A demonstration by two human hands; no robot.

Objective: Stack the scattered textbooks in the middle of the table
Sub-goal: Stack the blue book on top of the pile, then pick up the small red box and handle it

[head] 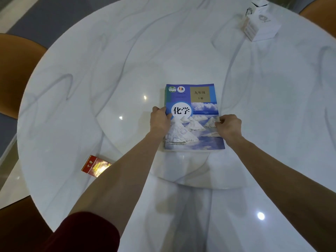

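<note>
- A round counter (91,70) with a glossy white top veined in grey, marble-like, is seen from above; ceiling lights are mirrored in it as bright spots.
- A stack of textbooks (193,117) lies flat near the counter's middle, topped by a chemistry textbook with a smooth blue cover showing white salt cones.
- The edges of further books are glimpsed beneath its left side; their number cannot be told.
- The stack's left edge is gripped by the left hand (160,120), thumb on the cover.
- Its right edge is pinched by the right hand (229,126), fingers curled.
- A small red and gold rectangular pack (95,166) lies at eight o'clock from the stack, near the counter's rim.
- A white angular carton (260,22) stands at one o'clock, well apart.
- Curved orange-brown chair backs (16,70) are seen at nine o'clock.
</note>
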